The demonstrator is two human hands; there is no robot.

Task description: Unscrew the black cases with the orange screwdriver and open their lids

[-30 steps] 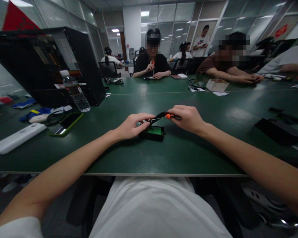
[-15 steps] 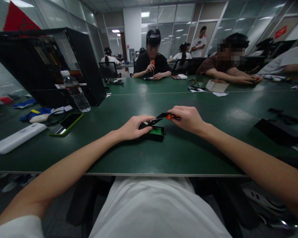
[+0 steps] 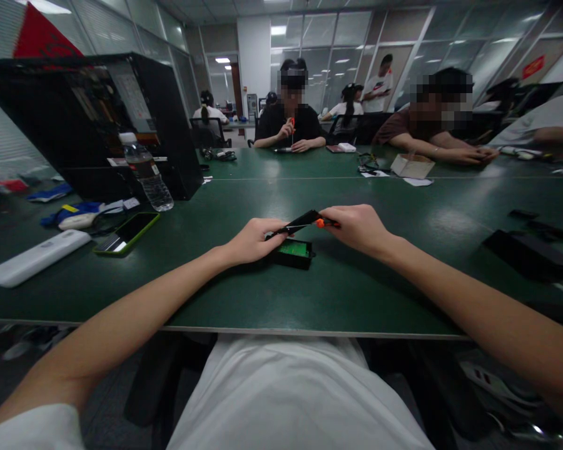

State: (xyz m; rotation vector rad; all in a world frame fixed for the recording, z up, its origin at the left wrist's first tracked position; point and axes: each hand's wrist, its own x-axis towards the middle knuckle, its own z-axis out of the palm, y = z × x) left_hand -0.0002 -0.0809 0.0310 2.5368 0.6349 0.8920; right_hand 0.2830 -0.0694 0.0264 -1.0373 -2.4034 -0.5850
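A small black box [image 3: 296, 259] with a green circuit board [image 3: 294, 248] inside lies open on the green table [image 3: 244, 294]. Above it, my left hand [image 3: 253, 240] grips the left end of a flat black cover [image 3: 303, 220], which is tilted with its right end up. My right hand [image 3: 356, 226] is closed around an orange-and-black screwdriver [image 3: 321, 222]; its thin shaft points left along the cover. The fingertips of my right hand are close to the cover's raised end; whether they touch it I cannot tell.
At the left are a white power bank [image 3: 36, 257], a green-edged phone [image 3: 127, 234], a water bottle [image 3: 147, 175] and a black computer case [image 3: 173, 125]. Black parts [image 3: 528, 253] lie at the right. Across the table sit people, near a small box [image 3: 411, 165].
The black cover has turned in my left hand, so its inner side no longer shows and more of the circuit board does. My right hand still holds the screwdriver.
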